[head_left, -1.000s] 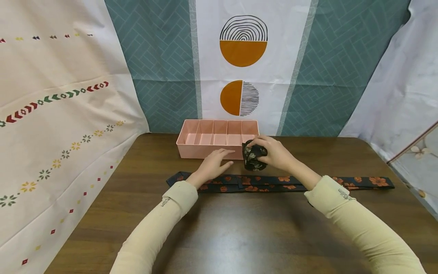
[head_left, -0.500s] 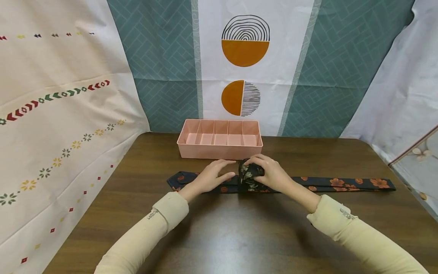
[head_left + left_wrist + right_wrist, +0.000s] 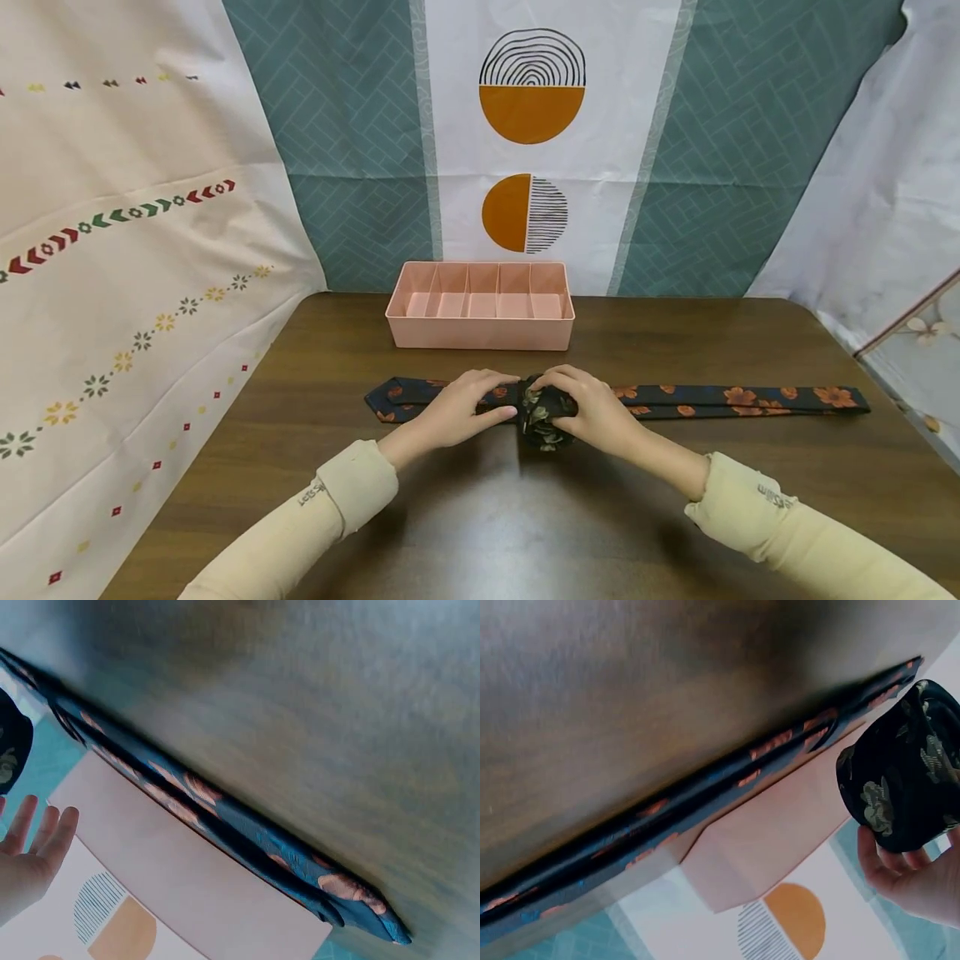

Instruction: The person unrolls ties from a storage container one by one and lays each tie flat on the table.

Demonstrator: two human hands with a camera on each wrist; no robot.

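My right hand [image 3: 592, 410] grips a rolled-up dark necktie [image 3: 542, 429] with pale gold flowers, thumb on the near side and fingers over the far side. In the right wrist view the rolled necktie [image 3: 900, 776] is held up off the table. Just to its left is my left hand [image 3: 457, 408], fingers loosely extended, holding nothing; the left wrist view shows a gap between its fingertips and the roll. Behind both hands a second necktie [image 3: 757, 402], navy with orange flowers, lies stretched flat across the table. The hands and roll hide part of its middle.
A pink divided organizer box [image 3: 480, 335] stands at the back of the wooden table [image 3: 480, 525], its visible compartments holding nothing. Patterned curtains [image 3: 360, 142] hang behind the table, and a white embroidered cloth [image 3: 150, 275] runs along its left side.
My right hand has brought the rolled necktie from in front of the pink box toward me, past the flat necktie. My left hand has moved slightly nearer too, staying beside it.
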